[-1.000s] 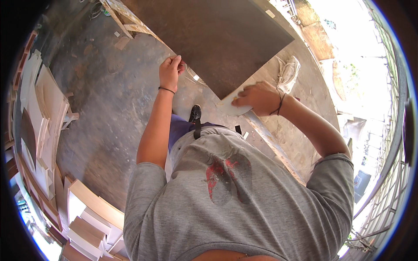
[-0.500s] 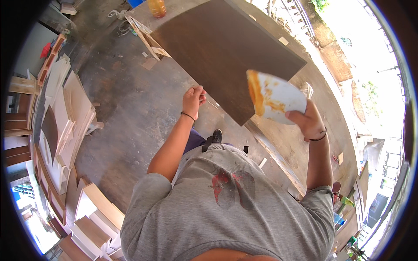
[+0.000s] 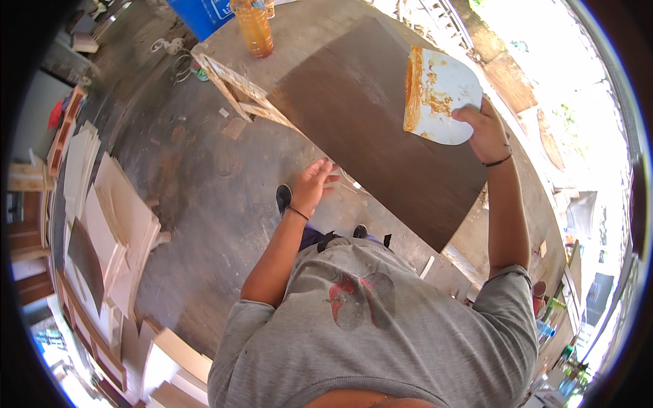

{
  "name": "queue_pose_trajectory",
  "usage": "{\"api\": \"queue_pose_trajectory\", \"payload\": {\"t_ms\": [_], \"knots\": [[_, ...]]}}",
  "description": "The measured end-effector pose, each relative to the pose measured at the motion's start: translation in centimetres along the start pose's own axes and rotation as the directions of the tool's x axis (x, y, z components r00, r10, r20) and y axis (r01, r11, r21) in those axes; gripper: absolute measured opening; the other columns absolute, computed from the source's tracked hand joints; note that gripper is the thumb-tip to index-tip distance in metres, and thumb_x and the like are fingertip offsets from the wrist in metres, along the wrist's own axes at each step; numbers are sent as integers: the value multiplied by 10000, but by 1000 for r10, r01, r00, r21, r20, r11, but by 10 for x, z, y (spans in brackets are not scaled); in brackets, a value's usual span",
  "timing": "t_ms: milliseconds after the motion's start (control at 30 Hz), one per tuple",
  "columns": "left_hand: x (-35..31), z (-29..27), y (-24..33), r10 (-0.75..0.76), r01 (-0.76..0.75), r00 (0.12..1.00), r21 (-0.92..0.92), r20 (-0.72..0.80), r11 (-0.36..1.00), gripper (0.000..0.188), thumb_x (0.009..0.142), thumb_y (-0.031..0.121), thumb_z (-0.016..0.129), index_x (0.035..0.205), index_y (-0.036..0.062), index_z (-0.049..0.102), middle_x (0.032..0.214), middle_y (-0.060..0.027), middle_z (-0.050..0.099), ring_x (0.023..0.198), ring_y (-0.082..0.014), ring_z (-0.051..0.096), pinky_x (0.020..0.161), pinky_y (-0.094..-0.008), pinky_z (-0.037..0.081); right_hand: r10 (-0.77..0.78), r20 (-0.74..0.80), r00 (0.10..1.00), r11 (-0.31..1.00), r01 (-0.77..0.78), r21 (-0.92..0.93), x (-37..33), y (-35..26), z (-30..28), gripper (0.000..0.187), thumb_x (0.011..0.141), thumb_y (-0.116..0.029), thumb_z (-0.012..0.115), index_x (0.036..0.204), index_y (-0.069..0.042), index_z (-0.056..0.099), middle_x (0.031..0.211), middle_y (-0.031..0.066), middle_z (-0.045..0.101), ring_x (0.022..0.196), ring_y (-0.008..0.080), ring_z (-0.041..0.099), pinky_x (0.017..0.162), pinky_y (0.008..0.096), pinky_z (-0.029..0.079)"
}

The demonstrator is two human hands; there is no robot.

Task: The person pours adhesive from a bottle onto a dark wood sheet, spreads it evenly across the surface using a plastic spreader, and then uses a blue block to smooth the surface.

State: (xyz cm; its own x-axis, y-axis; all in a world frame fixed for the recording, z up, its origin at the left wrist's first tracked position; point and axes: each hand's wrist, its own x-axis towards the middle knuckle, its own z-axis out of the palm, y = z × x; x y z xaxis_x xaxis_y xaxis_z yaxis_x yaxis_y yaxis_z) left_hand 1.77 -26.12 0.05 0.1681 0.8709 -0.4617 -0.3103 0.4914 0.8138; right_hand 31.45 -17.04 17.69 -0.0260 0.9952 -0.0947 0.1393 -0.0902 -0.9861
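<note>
My right hand [image 3: 487, 130] grips a white, rounded flat spreader [image 3: 454, 85] by its edge, with the thumb on its face. Orange-brown paste coats the spreader's straight edge and streaks its middle. It is held above a dark brown flat panel [image 3: 381, 115] that lies across the workbench [image 3: 299, 27]. Close to the panel's near left edge is my left hand [image 3: 315, 185], empty, its fingers loosely apart. Whether its fingertips touch the panel I cannot tell.
A plastic bottle of amber liquid [image 3: 255, 34] stands on the bench's far left, with a blue container [image 3: 201, 17] behind it. Cut boards [image 3: 126, 231] are stacked at the left. Cables [image 3: 173, 51] lie on the floor. Bottles [image 3: 546, 330] sit at the lower right.
My right hand has raised the spreader, its paste-coated edge now nearly upright. My left hand's fingers have loosened. The view has shifted, with the bench and bottle lower in the picture.
</note>
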Motion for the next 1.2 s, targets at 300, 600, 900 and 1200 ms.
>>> {"api": "queue_pose_trajectory", "payload": {"t_ms": [300,600,900,1200], "knots": [[44,-42,77,-267,239,900,121,345,963,823,905,393,555,1413,-99,132,1377,-183,394,1062,-209,589,840,-327,469,100,-166,981,995,-97,22,38,-16,84,361,728,-35,583,1072,75,585,990,104,648,887,176,595,828,294,451],[101,-121,117,352,-320,935,317,-49,893,328,969,270,486,1144,15,595,966,-16,640,760,-53,554,655,-219,450,104,-188,977,678,-208,-705,86,-45,118,348,774,-53,519,1110,22,568,910,193,648,834,242,642,758,338,498],[161,-125,153,63,-48,996,230,-61,972,182,910,282,570,971,133,655,920,36,630,795,-71,550,674,-247,440,-94,40,995,208,59,-976,151,73,218,218,823,-125,477,953,26,567,840,204,647,765,305,663,655,388,526],[167,-135,139,-161,188,966,-124,201,974,115,907,240,591,928,132,622,840,32,631,736,-77,567,644,-251,460,297,-442,846,317,-524,-791,159,46,127,305,777,-162,504,988,-1,655,1024,219,642,946,371,627,835,403,501]]}}
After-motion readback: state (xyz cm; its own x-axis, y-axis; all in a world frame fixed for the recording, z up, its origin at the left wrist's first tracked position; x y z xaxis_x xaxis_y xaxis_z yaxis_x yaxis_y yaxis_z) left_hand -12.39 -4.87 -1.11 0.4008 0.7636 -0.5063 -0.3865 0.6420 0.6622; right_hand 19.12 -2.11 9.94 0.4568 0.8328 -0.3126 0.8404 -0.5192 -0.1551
